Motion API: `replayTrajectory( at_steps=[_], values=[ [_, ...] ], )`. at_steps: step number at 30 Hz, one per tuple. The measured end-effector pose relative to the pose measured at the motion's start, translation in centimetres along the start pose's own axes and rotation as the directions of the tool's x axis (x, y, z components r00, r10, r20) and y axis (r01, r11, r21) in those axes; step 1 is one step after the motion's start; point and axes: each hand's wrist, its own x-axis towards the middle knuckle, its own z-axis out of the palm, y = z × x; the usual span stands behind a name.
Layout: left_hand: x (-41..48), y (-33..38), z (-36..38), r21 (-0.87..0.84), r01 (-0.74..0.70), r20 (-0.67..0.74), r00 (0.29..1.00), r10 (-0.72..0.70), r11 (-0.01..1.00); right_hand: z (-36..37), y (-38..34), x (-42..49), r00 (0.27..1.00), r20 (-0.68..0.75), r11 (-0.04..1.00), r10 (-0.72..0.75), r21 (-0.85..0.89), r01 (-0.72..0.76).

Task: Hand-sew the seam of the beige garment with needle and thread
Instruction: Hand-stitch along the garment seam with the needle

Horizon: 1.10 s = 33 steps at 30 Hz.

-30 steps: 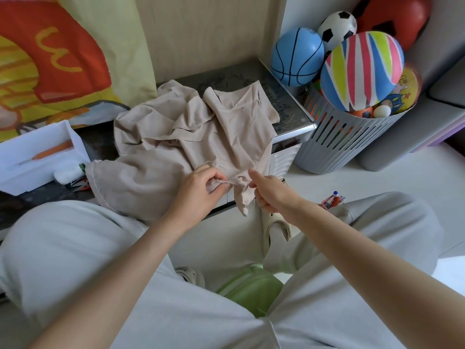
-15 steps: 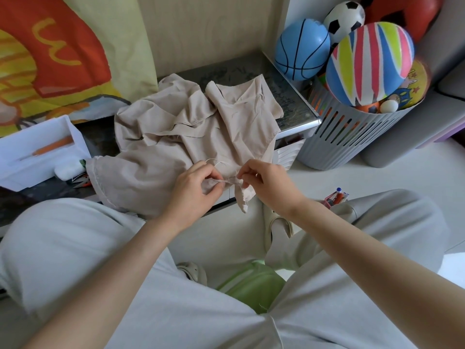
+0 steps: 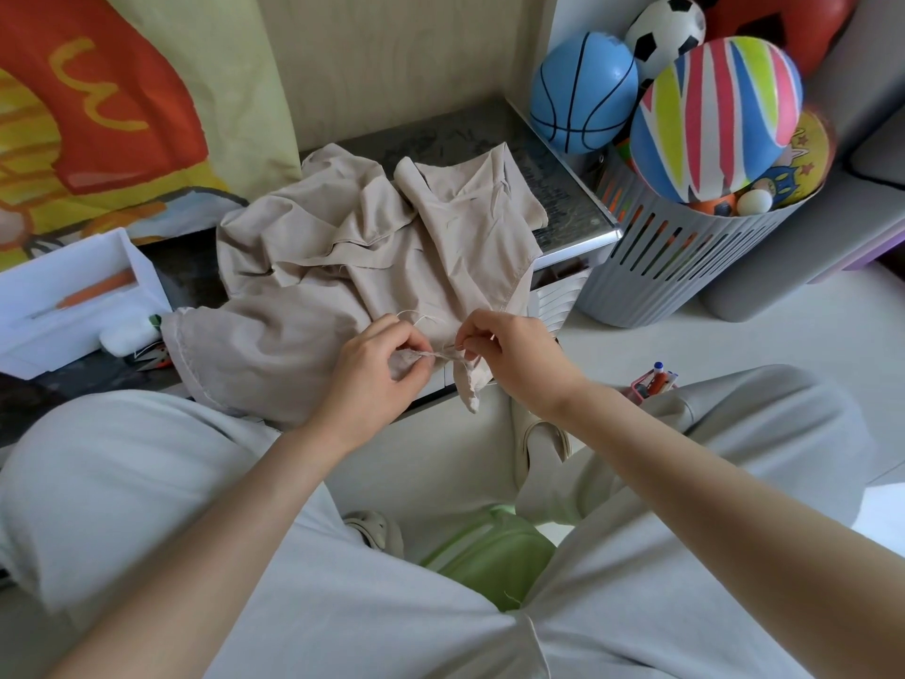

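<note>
The left hand [image 3: 377,365] pinches a bunched seam edge of the beige garment [image 3: 343,267], which spreads out beyond both hands. The right hand [image 3: 509,355] pinches the same seam just beside it, and its fingers hide any needle. Thread [image 3: 409,312] loops just beyond the fingertips. A white tray [image 3: 73,296] lies left of the left hand, and a slotted basket [image 3: 676,257] of balls stands beyond the right.

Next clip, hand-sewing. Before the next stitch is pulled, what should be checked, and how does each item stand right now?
1. Seam held: the left hand pinches the crumpled beige fabric garment at its seam: ok.
2. Thread held: the right hand pinches the pale thread beside the seam: ok.
3. Needle in the right grip: cannot tell, too small.
4. Thread loop lies loose on the fabric above the hands: ok.
5. Garment's bulk rests on the dark tabletop: ok.
</note>
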Motion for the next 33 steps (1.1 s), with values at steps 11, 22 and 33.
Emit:
replayTrajectory(
  at_steps=[11, 22, 33],
  values=[
    [-0.04, -0.21, -0.1, -0.015, 0.025, 0.037, 0.999, -0.024, 1.0, -0.03, -0.08, 0.12, 0.999, -0.004, 0.999, -0.042, -0.022, 0.042],
    [0.17, -0.17, -0.34, -0.047, 0.009, 0.05, 0.999, -0.007, 0.999, -0.46, -0.91, -0.06, 0.994, 0.019, 0.991, -0.11, 0.074, 0.108],
    [0.28, -0.16, -0.2, -0.129, 0.094, 0.08, 0.993, -0.084, 0.987, -0.12, -0.72, 0.13, 0.994, 0.108, 0.972, -0.024, 0.233, -0.002]
  ],
)
